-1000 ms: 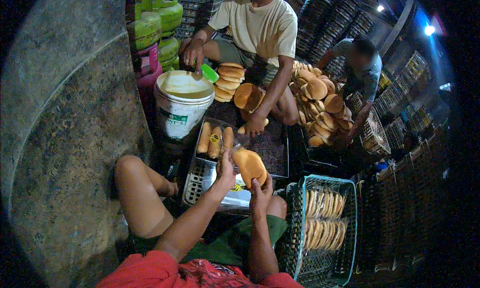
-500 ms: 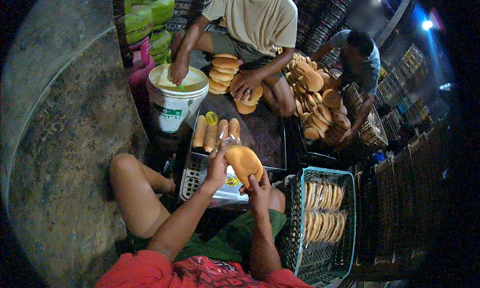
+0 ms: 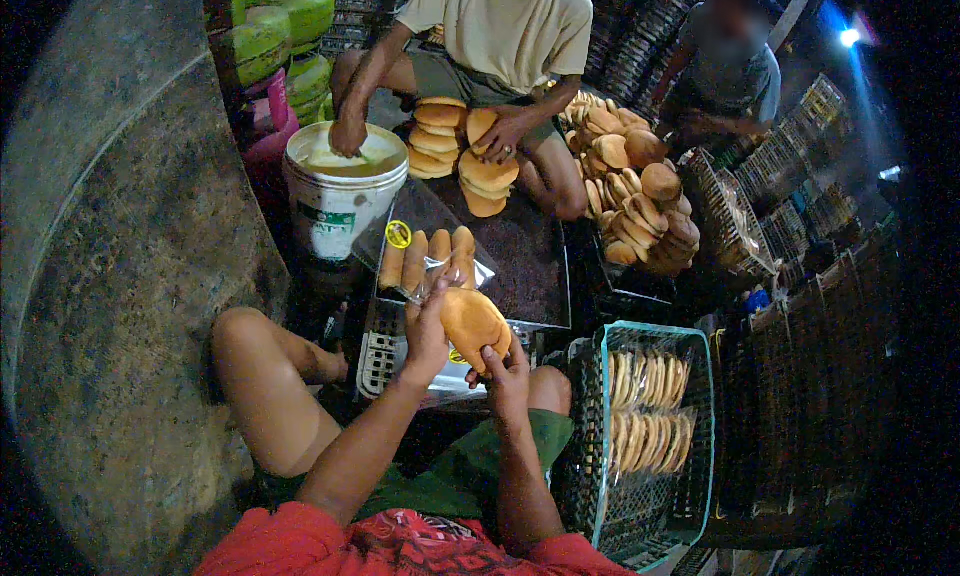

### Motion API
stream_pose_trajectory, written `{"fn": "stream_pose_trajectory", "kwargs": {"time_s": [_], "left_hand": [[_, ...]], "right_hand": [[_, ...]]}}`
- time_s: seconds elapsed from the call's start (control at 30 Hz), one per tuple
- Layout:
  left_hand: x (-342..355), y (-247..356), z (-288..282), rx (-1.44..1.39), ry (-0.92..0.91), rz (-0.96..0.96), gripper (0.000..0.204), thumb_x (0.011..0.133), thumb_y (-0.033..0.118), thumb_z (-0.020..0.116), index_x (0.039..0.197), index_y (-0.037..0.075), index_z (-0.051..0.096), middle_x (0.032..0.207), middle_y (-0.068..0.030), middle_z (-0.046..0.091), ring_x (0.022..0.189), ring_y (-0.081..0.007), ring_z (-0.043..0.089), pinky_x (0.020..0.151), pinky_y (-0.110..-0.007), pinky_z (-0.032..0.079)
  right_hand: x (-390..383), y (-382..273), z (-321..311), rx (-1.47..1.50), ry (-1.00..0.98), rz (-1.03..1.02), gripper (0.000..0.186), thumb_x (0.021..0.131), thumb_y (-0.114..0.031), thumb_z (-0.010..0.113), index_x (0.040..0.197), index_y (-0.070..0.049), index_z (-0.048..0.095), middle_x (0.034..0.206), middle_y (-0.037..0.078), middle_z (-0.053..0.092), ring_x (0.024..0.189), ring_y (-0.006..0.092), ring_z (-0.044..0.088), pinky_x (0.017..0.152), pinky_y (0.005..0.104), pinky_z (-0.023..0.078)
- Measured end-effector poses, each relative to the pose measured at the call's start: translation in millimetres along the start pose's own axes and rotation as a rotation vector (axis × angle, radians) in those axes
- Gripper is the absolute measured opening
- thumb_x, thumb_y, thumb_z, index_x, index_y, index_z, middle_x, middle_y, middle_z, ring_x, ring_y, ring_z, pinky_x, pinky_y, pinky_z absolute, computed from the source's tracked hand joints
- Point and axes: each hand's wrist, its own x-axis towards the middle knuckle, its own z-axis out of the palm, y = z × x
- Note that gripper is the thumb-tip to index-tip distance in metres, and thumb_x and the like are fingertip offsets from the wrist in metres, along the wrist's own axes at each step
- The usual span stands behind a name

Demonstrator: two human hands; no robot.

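While the right hand (image 3: 508,376) clamped its fingers on a golden-brown oval bread bun (image 3: 472,319) above the dark rectangular tray (image 3: 535,286)'s near edge, the left hand (image 3: 428,334) touched the bun, finger closure unclear; harder pinching risked tearing.

A lettered green label (image 3: 327,222) is on the white bucket (image 3: 375,208) — a round yellow sticker (image 3: 398,234) on clear plastic (image 3: 373,244).

Dim, grainy fisheye view; a bright lamp (image 3: 850,37) glares blue at upper right, edges curving into black.
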Motion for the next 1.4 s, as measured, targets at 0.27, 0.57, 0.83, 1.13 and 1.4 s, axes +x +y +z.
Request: {"fn": "stream_pose_trajectory", "kwargs": {"time_s": [0.27,0.57,0.83,1.13,1.4], "left_hand": [[-23,-18,-6,0.539,-0.297,-0.371,0.037,0.092,0.029,0.065,0.117,0.002,0.057,0.103,-0.0086,0.064,0.086,-0.018,0.064,0.07,-0.034,0.054],[-6,-52,6,-0.013,0.17,-0.113,0.044,0.095,0.04,0.061,0.121,0.005,0.057,0.109,-0.0032,0.064,0.098,-0.0124,0.062,0.082,-0.028,0.051],[-33,-67,12,0.152,-0.197,-0.219,0.037,0.093,0.027,0.068,0.114,-0.003,0.061,0.103,-0.0066,0.067,0.093,-0.0179,0.067,0.081,-0.03,0.054],[23,-67,-63,1.73,-0.537,0.195,0.033,0.075,0.025,0.078,0.087,-0.004,0.065,0.083,-0.0201,0.068,0.076,-0.0332,0.067,0.07,-0.043,0.051],[50,-46,-120,1.911,-0.754,0.126,0.022,0.075,0.01,0.075,0.091,-0.002,0.065,0.084,-0.0197,0.067,0.079,-0.0384,0.065,0.071,-0.043,0.05]], "right_hand": [[9,3,-4,0.091,0.064,-0.082,0.038,0.095,-0.014,0.059,0.128,-0.003,0.048,0.1,0.012,0.064,0.062,0.0167,0.063,0.049,0.0277,0.052],[4,24,0,-0.131,0.38,-0.09,0.044,0.086,-0.012,0.071,0.125,0.003,0.057,0.107,0.013,0.063,0.078,0.0185,0.065,0.066,0.0286,0.054],[-24,-53,-70,-0.518,0.468,-0.396,0.036,0.088,-0.019,0.067,0.118,0.0,0.062,0.117,0.011,0.063,0.105,0.0196,0.06,0.09,0.0311,0.048],[-139,-139,-209,-0.401,0.665,-0.216,0.054,0.081,-0.029,0.071,0.123,0.001,0.054,0.105,0.011,0.065,0.094,0.0199,0.065,0.084,0.0319,0.051],[-314,-97,-328,-1.088,0.781,0.373,0.073,0.068,-0.027,0.078,0.133,-0.005,0.052,0.117,0.015,0.067,0.105,0.0281,0.065,0.093,0.0382,0.05]]}}
